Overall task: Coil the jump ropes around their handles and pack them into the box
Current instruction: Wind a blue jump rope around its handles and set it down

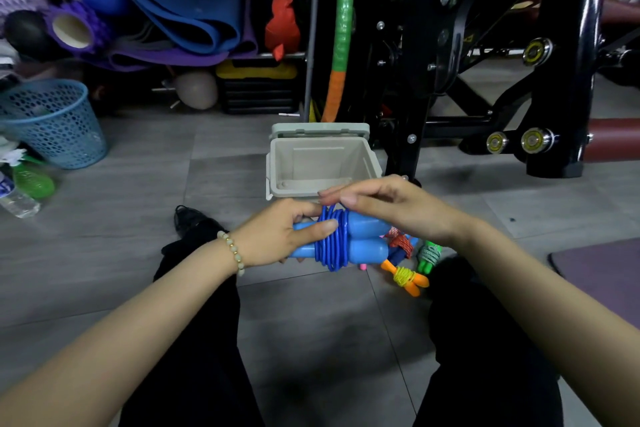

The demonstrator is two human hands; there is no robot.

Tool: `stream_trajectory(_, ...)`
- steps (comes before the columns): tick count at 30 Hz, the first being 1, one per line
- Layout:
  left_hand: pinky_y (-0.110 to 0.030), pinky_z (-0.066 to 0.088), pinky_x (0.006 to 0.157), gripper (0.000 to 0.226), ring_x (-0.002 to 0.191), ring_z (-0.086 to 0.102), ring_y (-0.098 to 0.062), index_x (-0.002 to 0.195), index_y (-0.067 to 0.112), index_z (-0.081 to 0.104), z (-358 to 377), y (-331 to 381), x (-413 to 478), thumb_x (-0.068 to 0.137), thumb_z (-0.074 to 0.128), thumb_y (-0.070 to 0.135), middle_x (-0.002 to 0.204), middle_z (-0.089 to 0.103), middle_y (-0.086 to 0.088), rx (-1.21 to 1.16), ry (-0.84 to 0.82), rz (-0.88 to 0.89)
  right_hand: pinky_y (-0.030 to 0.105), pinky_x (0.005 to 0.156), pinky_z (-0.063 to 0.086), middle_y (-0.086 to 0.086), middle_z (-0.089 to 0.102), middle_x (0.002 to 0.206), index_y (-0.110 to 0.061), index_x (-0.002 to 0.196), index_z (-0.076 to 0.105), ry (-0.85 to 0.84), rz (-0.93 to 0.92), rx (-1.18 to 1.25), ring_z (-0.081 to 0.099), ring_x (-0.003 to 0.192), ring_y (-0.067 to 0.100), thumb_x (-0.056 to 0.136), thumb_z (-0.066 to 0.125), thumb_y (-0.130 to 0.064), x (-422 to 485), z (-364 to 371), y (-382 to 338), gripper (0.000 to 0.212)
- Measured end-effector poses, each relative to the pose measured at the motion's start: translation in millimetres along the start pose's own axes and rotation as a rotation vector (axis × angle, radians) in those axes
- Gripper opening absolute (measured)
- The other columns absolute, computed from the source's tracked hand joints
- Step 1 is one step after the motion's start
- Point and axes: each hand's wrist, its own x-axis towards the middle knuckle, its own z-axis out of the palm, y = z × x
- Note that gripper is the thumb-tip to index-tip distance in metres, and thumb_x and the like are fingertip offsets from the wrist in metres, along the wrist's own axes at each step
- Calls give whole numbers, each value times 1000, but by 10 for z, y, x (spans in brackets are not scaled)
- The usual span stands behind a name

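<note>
Grey floor tiles run under everything, with a blue mesh basket (52, 121) at the far left. From my seat on the floor, my left hand (277, 236) grips the thin ends of the two blue handles (367, 236), which lie side by side, and its thumb presses on the edge of the blue cord (332, 243). The cord is wound in tight turns round the middle of both handles. Just behind the bundle the box (322, 166) stands open, lid thrown back, and I see nothing inside it.

My right hand (391, 204) sits over the top of the coil with its fingers lightly bent. They hide the cord's loose tail, so I cannot tell whether they pinch it.

I judge the winding nearly done, so locking it is what matters. This smooth cord looks springy, so I want the left thumb clamped on the turns while the right tucks the tail under the last wraps. The handles should stay parallel, or the coil may slacken. Then the bundle can go flat into the box.

Right of my hands, three wound ropes wait on the floor: a red-and-blue rope (398, 244) partly hidden, an orange-handled rope (405, 277) and a green-handled rope (429, 255). A black gym frame (519, 62) stands beyond them.
</note>
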Motion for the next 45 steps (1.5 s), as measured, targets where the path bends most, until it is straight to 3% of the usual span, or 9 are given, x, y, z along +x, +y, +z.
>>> stream_trajectory(3,-24,42,39,22,43,53,-2,71,42,64,-6,37,2,83,46,45,52,61,17,-48,19,-18,79,83,36,-1,63,125,-34,123,61,-89,129,162,64,102,41,82,55,-62,-64,25,73,49)
stream_trajectory(5,-24,41,39,26,42,53,-2,86,28,62,-2,30,11,81,44,46,52,62,16,-70,15,-49,86,76,28,3,62,125,-35,127,57,-128,132,220,63,102,38,79,55,-66,-64,52,122,57)
stream_trajectory(11,-21,39,38,57,46,55,-6,112,2,60,-29,-70,39,86,51,52,55,63,9,-85,42,-95,11,66,50,-11,72,92,-17,122,56,-125,81,541,67,79,0,92,46,-25,-77,169,143,33)
stream_trajectory(18,-24,40,38,54,45,56,-8,96,8,53,36,-140,83,77,51,58,60,65,5,-81,110,-153,21,73,53,6,68,114,-16,115,63,-42,41,767,65,103,17,70,77,-39,-5,325,452,52)
stream_trajectory(23,-22,39,34,32,38,53,-7,107,30,46,68,-173,130,83,52,52,54,64,1,-175,166,-107,47,109,36,12,51,137,-15,132,52,-61,44,848,46,129,29,74,74,-46,45,394,614,69)
stream_trajectory(28,-20,37,31,27,41,53,-11,107,31,59,164,-213,203,89,46,46,60,65,6,-332,265,-34,28,73,52,3,50,82,-11,112,55,27,108,741,50,70,13,78,73,-28,79,484,581,43)
stream_trajectory(31,-18,34,32,28,37,50,-9,86,24,62,160,-234,247,94,42,41,49,60,4,-409,451,-168,18,45,25,-5,27,62,-20,122,52,112,173,518,23,50,6,89,63,-16,92,523,550,35)
stream_trajectory(38,-15,31,32,45,28,42,-10,70,14,55,110,-310,306,95,41,49,47,53,-6,-534,653,-373,21,43,40,0,38,56,-8,112,60,312,190,196,33,40,6,101,39,-16,100,564,491,24)
stream_trajectory(45,-17,35,32,28,37,52,-6,92,17,61,166,-386,306,95,48,41,66,63,-5,-393,697,-339,26,48,40,1,55,52,-11,76,70,580,35,-230,51,43,12,92,59,-29,63,523,349,26)
